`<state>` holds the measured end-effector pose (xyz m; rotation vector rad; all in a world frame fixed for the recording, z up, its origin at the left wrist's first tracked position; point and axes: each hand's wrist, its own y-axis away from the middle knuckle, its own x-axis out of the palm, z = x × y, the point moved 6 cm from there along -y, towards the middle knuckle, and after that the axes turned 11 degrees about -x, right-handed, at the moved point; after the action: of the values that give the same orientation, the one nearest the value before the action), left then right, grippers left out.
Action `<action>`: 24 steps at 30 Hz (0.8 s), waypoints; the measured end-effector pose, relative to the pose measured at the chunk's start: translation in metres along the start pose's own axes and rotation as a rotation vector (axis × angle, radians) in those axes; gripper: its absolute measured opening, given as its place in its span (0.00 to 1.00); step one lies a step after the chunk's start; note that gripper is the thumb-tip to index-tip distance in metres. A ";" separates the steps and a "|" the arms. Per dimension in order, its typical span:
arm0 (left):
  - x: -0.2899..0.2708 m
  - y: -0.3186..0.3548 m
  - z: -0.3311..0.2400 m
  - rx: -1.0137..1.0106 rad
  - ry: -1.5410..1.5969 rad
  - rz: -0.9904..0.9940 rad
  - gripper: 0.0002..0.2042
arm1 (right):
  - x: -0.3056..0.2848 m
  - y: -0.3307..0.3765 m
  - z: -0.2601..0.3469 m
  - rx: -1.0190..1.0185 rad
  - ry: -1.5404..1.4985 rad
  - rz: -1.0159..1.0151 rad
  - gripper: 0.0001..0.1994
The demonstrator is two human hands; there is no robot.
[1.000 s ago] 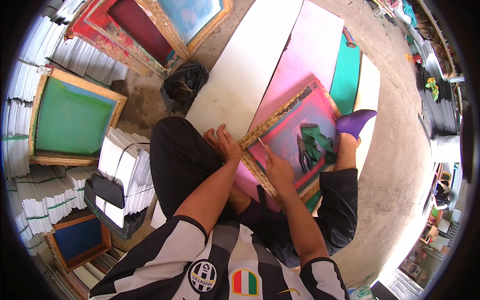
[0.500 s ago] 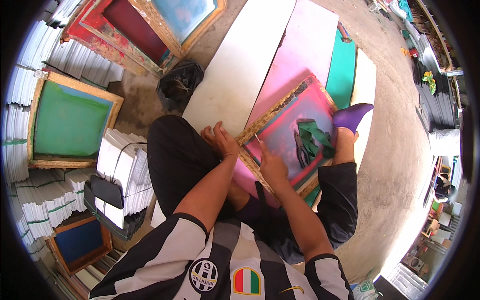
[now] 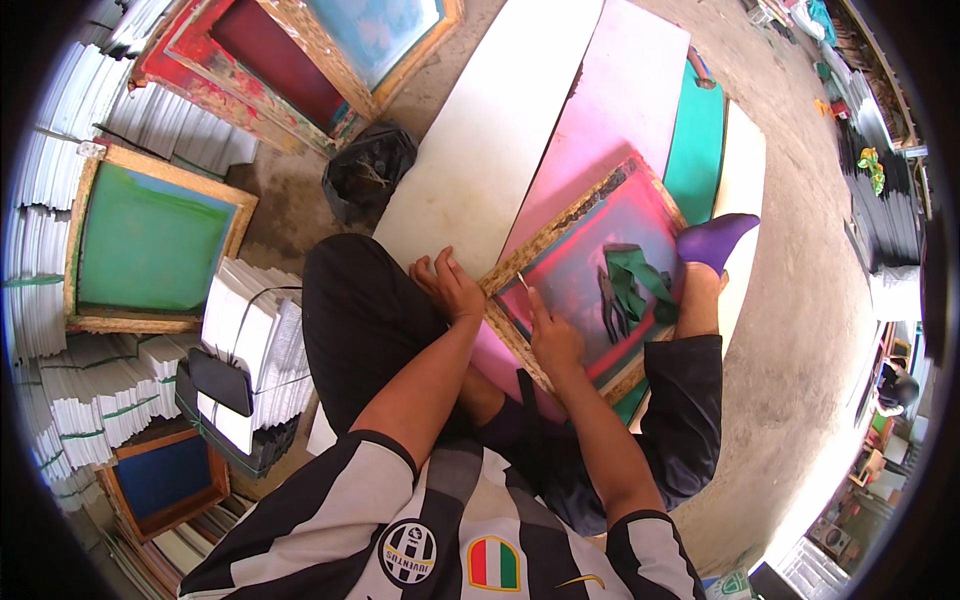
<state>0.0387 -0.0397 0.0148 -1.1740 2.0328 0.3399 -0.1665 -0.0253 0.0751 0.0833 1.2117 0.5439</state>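
The person's left hand (image 3: 452, 290) is clamping the near corner of the wooden screen frame (image 3: 590, 290); the right hand (image 3: 553, 338) is pinching a thin tool (image 3: 524, 284) just ahead. A slip could be tearing the pink mesh beyond the grip, near the pliers (image 3: 610, 300)

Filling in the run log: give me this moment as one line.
left hand: gripping corner of wooden screen frame | right hand: holding thin tool on frame's near edge | pliers, green rag: on mesh
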 end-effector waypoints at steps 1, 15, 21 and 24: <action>0.000 0.000 0.000 0.005 0.007 -0.005 0.12 | 0.005 -0.001 -0.005 -0.032 -0.005 -0.037 0.21; 0.002 0.001 -0.001 -0.003 0.013 0.004 0.12 | 0.007 -0.003 -0.013 -0.104 -0.013 -0.154 0.20; 0.001 0.002 -0.005 0.010 0.009 -0.001 0.12 | 0.042 -0.019 -0.044 -0.273 -0.838 -0.352 0.21; 0.000 0.001 -0.003 0.010 0.015 -0.006 0.12 | 0.047 -0.024 -0.049 -0.126 -1.069 -0.173 0.21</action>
<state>0.0369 -0.0411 0.0163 -1.1798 2.0416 0.3183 -0.1909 -0.0364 0.0089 0.1363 0.1385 0.3325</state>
